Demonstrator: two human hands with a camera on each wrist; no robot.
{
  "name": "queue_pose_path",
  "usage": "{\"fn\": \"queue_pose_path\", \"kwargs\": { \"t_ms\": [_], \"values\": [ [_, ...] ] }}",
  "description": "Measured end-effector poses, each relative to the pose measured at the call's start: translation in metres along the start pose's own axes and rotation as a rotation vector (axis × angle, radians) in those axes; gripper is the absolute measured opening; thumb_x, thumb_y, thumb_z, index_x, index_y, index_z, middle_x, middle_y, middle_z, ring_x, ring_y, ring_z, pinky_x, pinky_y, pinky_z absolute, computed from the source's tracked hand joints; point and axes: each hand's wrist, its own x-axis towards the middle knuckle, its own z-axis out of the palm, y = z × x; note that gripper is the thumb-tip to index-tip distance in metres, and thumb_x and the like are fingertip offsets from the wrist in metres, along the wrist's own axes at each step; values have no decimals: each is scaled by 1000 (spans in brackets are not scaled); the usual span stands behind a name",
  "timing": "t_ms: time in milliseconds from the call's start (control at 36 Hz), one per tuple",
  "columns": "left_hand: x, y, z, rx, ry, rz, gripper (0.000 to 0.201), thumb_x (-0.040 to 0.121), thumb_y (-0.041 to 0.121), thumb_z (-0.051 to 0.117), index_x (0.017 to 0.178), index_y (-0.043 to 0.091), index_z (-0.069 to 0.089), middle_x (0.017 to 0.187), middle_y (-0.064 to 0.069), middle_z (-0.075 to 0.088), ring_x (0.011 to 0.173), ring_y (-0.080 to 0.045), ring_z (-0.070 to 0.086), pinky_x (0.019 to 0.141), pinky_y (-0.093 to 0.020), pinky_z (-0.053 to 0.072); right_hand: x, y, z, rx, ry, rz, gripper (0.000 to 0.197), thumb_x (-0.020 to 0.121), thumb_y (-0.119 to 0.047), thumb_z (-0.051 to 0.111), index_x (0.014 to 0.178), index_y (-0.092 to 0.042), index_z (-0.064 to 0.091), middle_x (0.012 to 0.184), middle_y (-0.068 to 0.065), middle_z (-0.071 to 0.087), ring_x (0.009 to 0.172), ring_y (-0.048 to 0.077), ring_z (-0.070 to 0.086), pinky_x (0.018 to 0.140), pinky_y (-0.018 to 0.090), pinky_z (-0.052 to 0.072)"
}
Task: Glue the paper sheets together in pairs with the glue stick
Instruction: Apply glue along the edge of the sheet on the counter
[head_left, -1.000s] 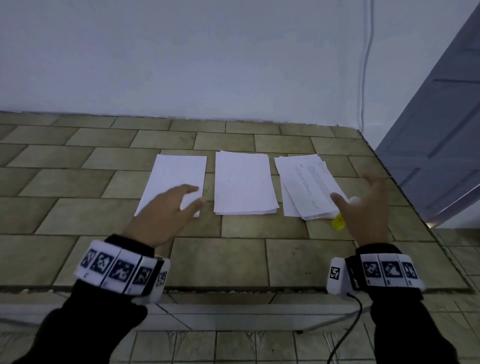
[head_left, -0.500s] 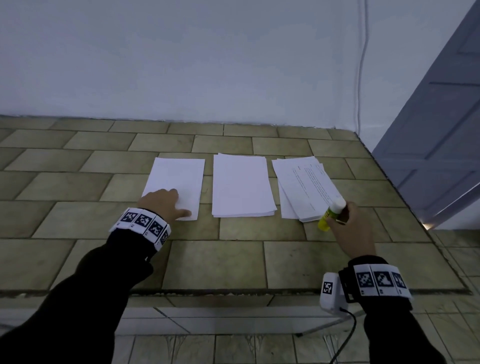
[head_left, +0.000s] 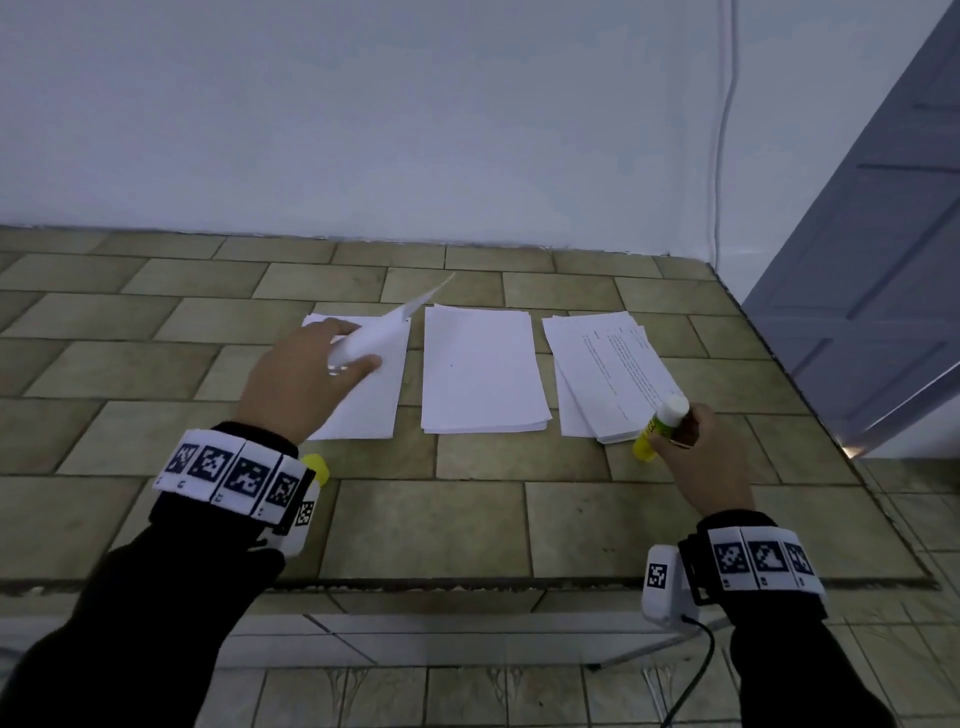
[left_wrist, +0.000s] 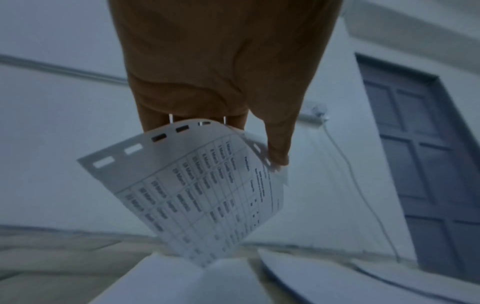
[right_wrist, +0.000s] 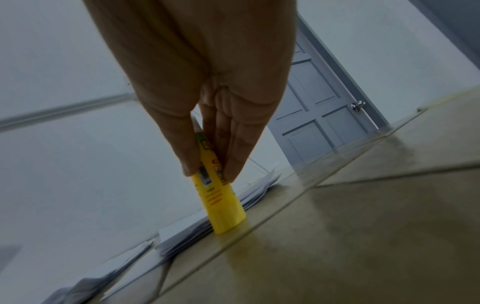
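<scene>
Head view: left hand (head_left: 304, 382) pinches a curled sheet (head_left: 376, 338) lifted above the left stack (head_left: 363, 410). Right hand (head_left: 701, 457) grips the yellow glue stick (head_left: 660, 428), its base on the tiled counter (head_left: 426, 525) beside the right stack (head_left: 602, 379).

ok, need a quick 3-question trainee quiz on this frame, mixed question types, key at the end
1. True or false: the left hand lies flat and open on the left pile of white paper.
2. Which hand grips the yellow glue stick with the white top?
A. left hand
B. right hand
C. neither
3. Fill in: the lifted white sheet shows a printed ____ on its underside and a row of punched slots along one edge.

Key
1. False: it pinches one sheet, raised and curled above the pile.
2. B; the stick's base rests on the tiled tabletop by the right stack of printed sheets.
3. table
</scene>
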Motion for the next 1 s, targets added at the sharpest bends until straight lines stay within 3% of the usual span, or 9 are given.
{"fn": "queue_pose_path", "kwargs": {
  "t_ms": [83, 139, 250, 361, 500, 694, 778, 861, 1000],
  "values": [
    [-13, 12, 4, -113, -118, 196, 49, 86, 41, 70, 129, 22, 59, 138, 4, 55, 126, -14, 49, 97, -26, 36, 1, 2, 0, -23, 5, -11, 42, 82, -5, 71, 121, -1, 56, 115, 16, 65, 104, 29, 61, 80, 30, 43],
    [-23, 16, 12, -129, -247, 291, 55, 81, 54, 69, 128, 29, 58, 140, 11, 49, 134, -5, 35, 105, -25, 29, 2, 5, 1, -50, 0, -26, 40, 81, -2, 71, 118, -2, 58, 112, 16, 66, 102, 30, 62, 79, 31, 43],
    [-43, 18, 32, -69, -474, 408, 71, 70, 74, 47, 130, 37, 56, 149, 8, 43, 135, 1, 27, 113, -30, 29, 3, 7, 0, -53, 0, -64, 38, 77, -1, 74, 112, -2, 60, 106, 16, 67, 97, 29, 63, 77, 31, 45],
    [-64, 15, 53, 71, -626, 532, 61, 80, 67, 59, 134, 39, 52, 157, 5, 31, 146, -6, 14, 120, -32, 12, 0, 0, -1, 53, -62, -83, 39, 82, -3, 72, 119, -4, 59, 103, 8, 63, 95, 21, 61, 78, 27, 46],
    [-82, 14, 60, 246, -809, 473, 57, 91, 49, 58, 143, 44, 36, 163, 9, 3, 149, -9, -11, 122, -43, -5, -5, -10, 3, 147, -203, -169, 35, 85, -12, 71, 118, -14, 58, 107, 5, 61, 93, 23, 62, 81, 34, 54],
    [-84, 4, 61, 251, -879, 457, 73, 85, 50, 56, 149, 47, 21, 156, 14, -20, 143, -7, -26, 118, -42, -11, -15, -28, 18, 121, -372, -269, 36, 82, -15, 74, 116, -21, 62, 98, -4, 62, 84, 14, 61, 68, 15, 49],
    [-85, 3, 54, 145, -820, 386, 84, 64, 64, 35, 146, 50, 22, 158, 17, -14, 142, 2, -21, 122, -44, -5, -20, -38, 25, 102, -375, -312, 34, 80, -15, 76, 110, -25, 61, 93, -9, 62, 82, 4, 59, 64, 6, 44],
    [-89, 0, 56, 94, -658, 297, 87, 69, 71, 27, 150, 40, 23, 160, 18, -5, 141, 7, -14, 122, -45, 4, -23, -48, 34, 119, -381, -331, 36, 78, -15, 77, 108, -25, 59, 92, -10, 61, 79, -1, 58, 64, 5, 42],
    [-87, 5, 65, 209, -502, 241, 111, 68, 90, -5, 155, 25, 14, 163, 6, 9, 150, -9, 1, 121, -37, 2, -25, -65, 53, 180, -389, -377, 41, 75, -16, 80, 108, -22, 57, 90, -6, 63, 78, 5, 60, 66, 9, 46]
  ]
}}
